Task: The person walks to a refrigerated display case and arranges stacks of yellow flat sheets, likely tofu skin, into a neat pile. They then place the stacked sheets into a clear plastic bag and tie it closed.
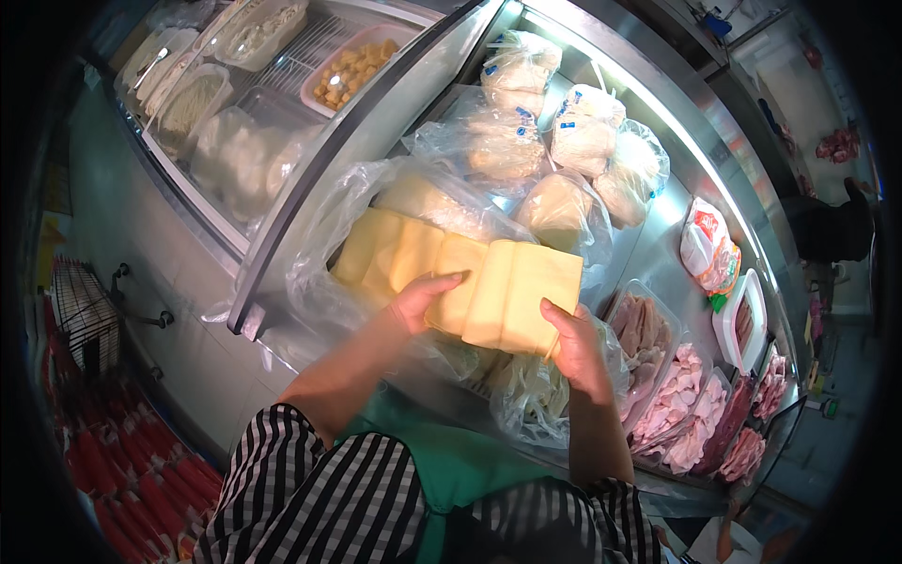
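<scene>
My right hand [581,345] grips the near right corner of a stack of folded yellow sheets [523,292], apparently bean curd sheets, thumb on top. From the other side my left hand [423,299] holds the neighbouring sheets, its thumb lying across them; its fingers are hidden underneath. More folded sheets [366,247] run leftward in an overlapping row. They lie in an open clear plastic bag [310,261] inside the lit display case. Just behind the sheets is another bag with pale contents [437,194].
Tied bags of pale food [585,130] stand at the back. Right are a tray of meat strips [641,321], pink meat pieces [673,398] and a white tub [740,324]. A glass divider [352,155] separates the left section, where a pink-rimmed tub [308,88] holds golden cubes.
</scene>
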Motion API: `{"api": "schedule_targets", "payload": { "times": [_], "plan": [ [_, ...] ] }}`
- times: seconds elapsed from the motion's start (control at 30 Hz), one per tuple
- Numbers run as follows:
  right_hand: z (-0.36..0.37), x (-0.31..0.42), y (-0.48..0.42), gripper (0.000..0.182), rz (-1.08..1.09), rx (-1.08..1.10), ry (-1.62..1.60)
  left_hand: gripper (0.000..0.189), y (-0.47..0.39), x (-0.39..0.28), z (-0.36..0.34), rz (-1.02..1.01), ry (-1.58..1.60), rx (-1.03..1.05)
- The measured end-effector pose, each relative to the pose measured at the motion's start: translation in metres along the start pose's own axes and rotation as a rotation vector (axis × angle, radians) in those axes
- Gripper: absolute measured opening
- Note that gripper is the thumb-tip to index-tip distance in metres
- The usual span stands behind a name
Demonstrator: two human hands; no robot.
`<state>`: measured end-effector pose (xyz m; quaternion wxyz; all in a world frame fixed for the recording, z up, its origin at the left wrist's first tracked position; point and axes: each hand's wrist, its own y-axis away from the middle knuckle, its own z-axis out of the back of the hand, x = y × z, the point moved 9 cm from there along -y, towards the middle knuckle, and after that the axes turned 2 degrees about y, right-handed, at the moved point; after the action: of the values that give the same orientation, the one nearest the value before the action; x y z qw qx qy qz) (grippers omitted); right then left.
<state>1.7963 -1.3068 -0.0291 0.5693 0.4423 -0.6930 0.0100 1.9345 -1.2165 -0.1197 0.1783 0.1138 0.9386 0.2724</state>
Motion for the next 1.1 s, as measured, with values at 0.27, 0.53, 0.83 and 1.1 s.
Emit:
{"api": "schedule_targets", "payload": {
  "times": [0.27,0.53,0.83,1.1],
  "plan": [
    [0.093,-0.085,-0.015,0.031,-0.202,-0.145,-0.134,0.044,-0.004,-0.013,0.053,-0.013,-0.216,-0.375],
    [0.105,-0.108,-0.014,0.027,-0.22,-0.202,-0.17,0.07,-0.008,-0.017,0.079,-0.05,-0.316,-0.464],
    [0.127,-0.139,-0.023,0.027,-0.232,-0.216,-0.116,0.05,-0.026,-0.01,0.115,-0.075,-0.53,-0.478],
    [0.109,-0.126,-0.026,0.038,-0.147,-0.19,-0.021,0.035,-0.014,-0.032,0.104,-0.155,-1.373,-0.588]
  ]
}}
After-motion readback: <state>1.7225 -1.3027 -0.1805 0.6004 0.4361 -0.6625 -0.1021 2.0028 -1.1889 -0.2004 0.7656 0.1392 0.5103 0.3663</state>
